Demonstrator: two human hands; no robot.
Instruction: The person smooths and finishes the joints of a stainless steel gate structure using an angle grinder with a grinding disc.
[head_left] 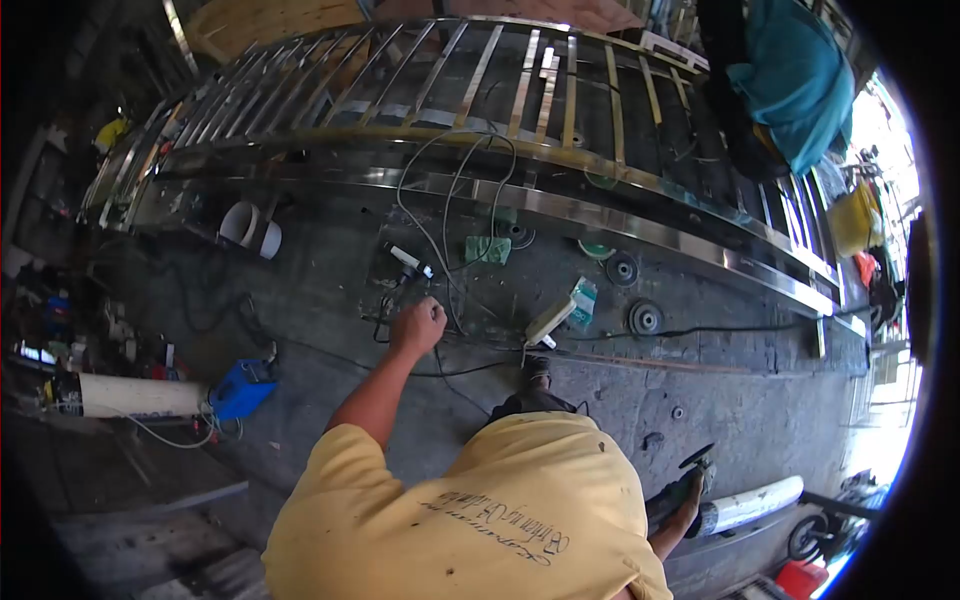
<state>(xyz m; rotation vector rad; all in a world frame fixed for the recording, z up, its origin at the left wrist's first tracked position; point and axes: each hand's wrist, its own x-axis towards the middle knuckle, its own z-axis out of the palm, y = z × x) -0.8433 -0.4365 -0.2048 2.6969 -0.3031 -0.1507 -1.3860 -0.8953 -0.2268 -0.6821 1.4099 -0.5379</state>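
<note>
My left hand [418, 325] is closed in a loose fist, with nothing seen in it, above the dark floor. Close beyond it lies a white and black tool [408, 260] with a cable. On the right, my right hand [683, 505] is wrapped round an angle grinder [706, 474], whose dark disc faces up beside my body. A second white tool [550, 322] lies ahead of me, touching a green and white packet [583, 301]. Several round discs [645, 317] rest on the floor to its right.
A long metal railing [520, 95] spans the far side, with a person in a teal top [800, 85] at its right. Cables cross the floor. A blue box [241, 390] and a pale cylinder [145, 396] stand left; another cylinder [755, 503] lies right.
</note>
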